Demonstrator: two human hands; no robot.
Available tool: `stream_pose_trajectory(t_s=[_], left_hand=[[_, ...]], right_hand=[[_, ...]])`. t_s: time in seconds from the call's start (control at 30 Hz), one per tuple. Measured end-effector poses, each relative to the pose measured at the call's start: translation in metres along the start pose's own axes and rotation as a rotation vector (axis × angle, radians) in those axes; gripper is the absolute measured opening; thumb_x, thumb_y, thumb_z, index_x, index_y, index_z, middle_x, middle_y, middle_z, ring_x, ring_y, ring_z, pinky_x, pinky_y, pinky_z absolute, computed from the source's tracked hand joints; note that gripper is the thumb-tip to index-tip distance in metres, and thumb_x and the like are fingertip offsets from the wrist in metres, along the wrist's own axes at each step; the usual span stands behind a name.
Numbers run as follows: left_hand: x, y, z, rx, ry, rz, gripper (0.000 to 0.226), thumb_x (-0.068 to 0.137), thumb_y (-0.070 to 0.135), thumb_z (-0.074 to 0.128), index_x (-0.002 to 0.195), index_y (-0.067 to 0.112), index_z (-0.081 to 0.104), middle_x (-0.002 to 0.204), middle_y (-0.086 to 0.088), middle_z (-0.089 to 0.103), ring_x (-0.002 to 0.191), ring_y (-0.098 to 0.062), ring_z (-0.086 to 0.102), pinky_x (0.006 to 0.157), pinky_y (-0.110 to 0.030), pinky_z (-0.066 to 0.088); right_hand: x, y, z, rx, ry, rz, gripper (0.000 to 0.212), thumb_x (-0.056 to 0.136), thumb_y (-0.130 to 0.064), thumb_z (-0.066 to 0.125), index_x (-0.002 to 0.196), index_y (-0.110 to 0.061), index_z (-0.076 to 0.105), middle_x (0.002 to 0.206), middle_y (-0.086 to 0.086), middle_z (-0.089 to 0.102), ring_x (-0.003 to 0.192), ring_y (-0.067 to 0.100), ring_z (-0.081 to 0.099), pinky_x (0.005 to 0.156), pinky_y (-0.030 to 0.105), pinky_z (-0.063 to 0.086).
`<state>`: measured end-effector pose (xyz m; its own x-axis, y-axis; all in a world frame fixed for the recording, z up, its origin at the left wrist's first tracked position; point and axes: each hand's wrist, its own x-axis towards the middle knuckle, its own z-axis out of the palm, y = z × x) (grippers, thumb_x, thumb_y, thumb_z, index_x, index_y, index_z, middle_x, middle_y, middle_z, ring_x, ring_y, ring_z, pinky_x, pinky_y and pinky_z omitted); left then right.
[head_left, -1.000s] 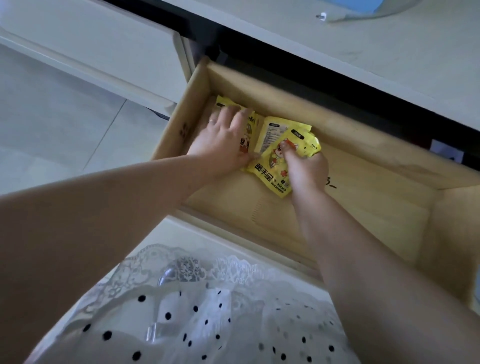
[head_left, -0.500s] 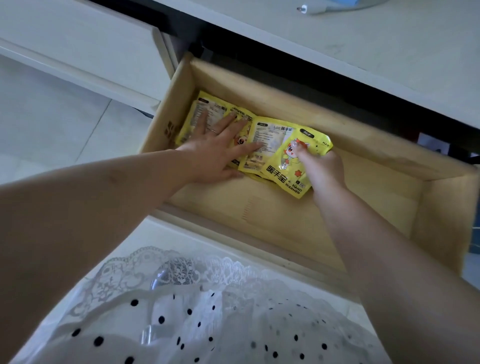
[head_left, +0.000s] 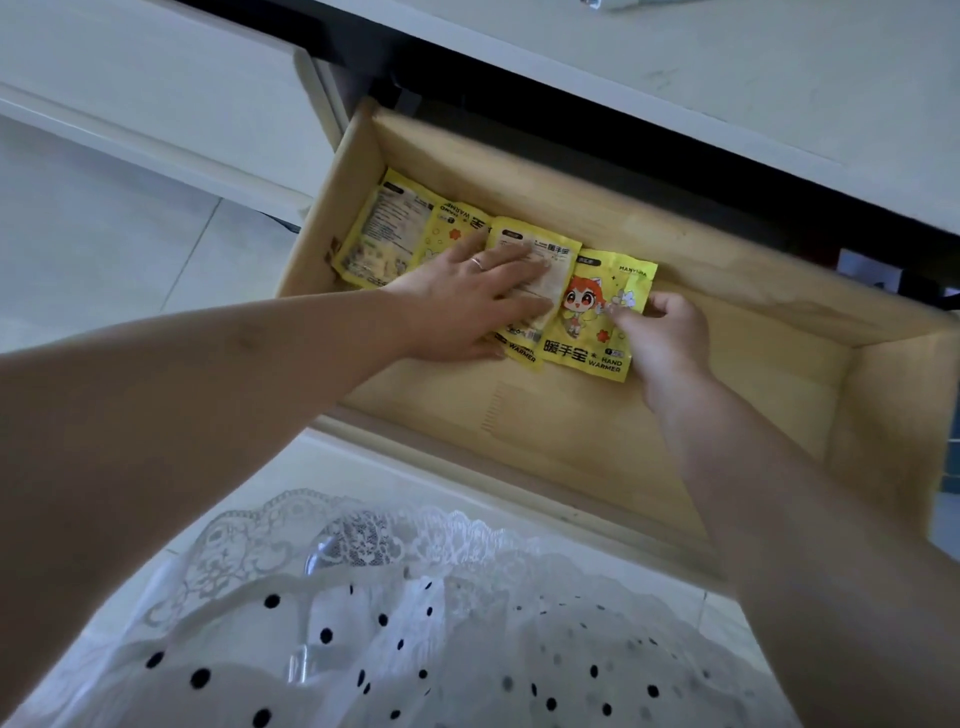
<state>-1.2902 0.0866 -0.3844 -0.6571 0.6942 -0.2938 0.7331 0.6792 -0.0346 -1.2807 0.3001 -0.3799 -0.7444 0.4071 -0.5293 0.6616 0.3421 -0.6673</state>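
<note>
Four yellow hand-warmer packets (head_left: 511, 236) are laid flat on the floor of an open wooden drawer (head_left: 571, 431). They form an overlapping row along the back wall, starting from the left corner. The right half of the drawer floor is bare.

**Left hand.** The left hand (head_left: 457, 306) is laid palm down over the middle of the row. Its fingers (head_left: 519, 255) are straight and slightly spread, and nothing is gripped. A ring (head_left: 476, 263) is worn on one finger. This flat hold is judged to serve as a clamp. The thin, slippery packets are pressed against the drawer floor so that the row is not dragged out of line while its end is adjusted.

**Right hand.** The right hand (head_left: 670, 338) is placed at the right edge of the rightmost packet (head_left: 587, 332). The packet lies face up, with its printed figure and the words HAND WARMER readable. Its upper right edge is pinched between the thumb and the curled fingers (head_left: 621, 316). An edge pinch is judged to be used because a flat packet offers no other purchase, and it allows the packet to be slid or squared against its neighbour.

**Placement.** The row is set close to the back wall and side wall, which are judged to act as stops for alignment.

**Surroundings.** A pale tabletop (head_left: 727, 93) lies above the drawer, and a white dotted garment (head_left: 415, 639) is seen at the lower edge of the view.
</note>
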Motion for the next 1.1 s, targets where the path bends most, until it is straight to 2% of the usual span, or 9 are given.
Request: stream_pose_trajectory(t_s=[0.1,0.27,0.4,0.53,0.73,0.87,0.93,1.03,1.1], left_hand=[[0.008,0.012,-0.004,-0.109,0.072,-0.11,0.064,0.088,0.056,0.048,0.141,0.024,0.032,0.156,-0.008,0.018,0.147,-0.028,0.009,0.117,-0.053,0.014],[0.012,0.027,-0.003,-0.148,0.118,-0.216,0.068,0.084,0.055,0.054,0.138,0.018,0.035,0.15,-0.01,0.025,0.144,-0.031,0.014,0.115,-0.056,0.017],[0.01,0.024,-0.006,-0.17,0.066,-0.208,0.077,0.081,0.062,0.054,0.142,0.021,0.029,0.154,-0.008,0.018,0.147,-0.028,0.006,0.117,-0.054,0.008],[-0.002,0.024,-0.021,-0.383,0.068,-0.294,0.076,0.083,0.054,0.059,0.145,0.021,0.029,0.157,-0.001,0.015,0.148,-0.019,0.002,0.119,-0.042,0.003],[-0.048,0.03,-0.07,-0.999,0.247,-0.799,0.058,0.084,0.036,0.067,0.136,0.021,0.047,0.136,0.004,0.052,0.127,-0.015,0.046,0.104,-0.028,0.035],[-0.096,0.04,-0.112,-1.385,0.32,-1.064,0.056,0.076,0.028,0.077,0.126,0.017,0.055,0.103,0.012,0.061,0.108,-0.012,0.059,0.102,-0.034,0.044],[-0.126,0.044,-0.143,-1.489,0.377,-1.14,0.05,0.075,0.021,0.077,0.12,0.016,0.057,0.095,0.012,0.061,0.101,-0.015,0.061,0.098,-0.038,0.048],[-0.171,0.049,-0.197,-1.546,0.407,-1.185,0.045,0.074,0.018,0.077,0.114,0.018,0.058,0.101,0.004,0.063,0.103,-0.019,0.063,0.091,-0.034,0.049],[-0.205,0.053,-0.234,-1.538,0.44,-1.23,0.04,0.075,0.02,0.076,0.11,0.024,0.057,0.1,0.007,0.063,0.097,-0.014,0.065,0.085,-0.026,0.051]], right_hand=[[0.001,0.001,0.002,-0.121,0.05,-0.042,0.026,0.082,-0.036,0.07,0.099,-0.02,0.059,0.096,-0.005,0.062,0.081,0.015,0.058,0.07,0.028,0.047],[0.002,-0.002,0.001,-0.244,0.081,-0.069,0.031,0.084,-0.039,0.067,0.107,-0.02,0.058,0.094,-0.007,0.056,0.081,0.014,0.052,0.065,0.025,0.035],[-0.003,-0.002,-0.003,-0.238,0.124,-0.103,0.043,0.083,-0.04,0.068,0.119,-0.022,0.052,0.113,-0.004,0.057,0.087,0.013,0.05,0.069,0.027,0.037],[-0.013,-0.008,-0.015,-0.239,0.129,-0.252,0.051,0.084,-0.037,0.068,0.128,-0.021,0.048,0.133,0.001,0.048,0.113,0.015,0.05,0.078,0.023,0.035],[-0.065,-0.042,-0.026,-0.263,-0.027,-0.372,0.044,0.083,-0.035,0.069,0.122,-0.02,0.055,0.128,0.002,0.052,0.114,0.016,0.052,0.083,0.019,0.036],[-0.126,-0.087,-0.045,-0.278,-0.154,-0.439,0.036,0.08,-0.032,0.072,0.112,-0.021,0.059,0.116,-0.003,0.054,0.109,0.015,0.056,0.08,0.021,0.038],[-0.159,-0.114,-0.055,-0.289,-0.215,-0.45,0.036,0.08,-0.031,0.072,0.112,-0.02,0.059,0.118,-0.002,0.056,0.111,0.016,0.056,0.085,0.023,0.041],[-0.207,-0.152,-0.073,-0.348,-0.288,-0.473,0.038,0.079,-0.032,0.074,0.112,-0.019,0.06,0.12,0.0,0.059,0.112,0.015,0.056,0.085,0.022,0.04],[-0.242,-0.176,-0.085,-0.382,-0.345,-0.496,0.039,0.079,-0.032,0.074,0.113,-0.018,0.06,0.12,0.001,0.061,0.113,0.015,0.056,0.083,0.021,0.039]])
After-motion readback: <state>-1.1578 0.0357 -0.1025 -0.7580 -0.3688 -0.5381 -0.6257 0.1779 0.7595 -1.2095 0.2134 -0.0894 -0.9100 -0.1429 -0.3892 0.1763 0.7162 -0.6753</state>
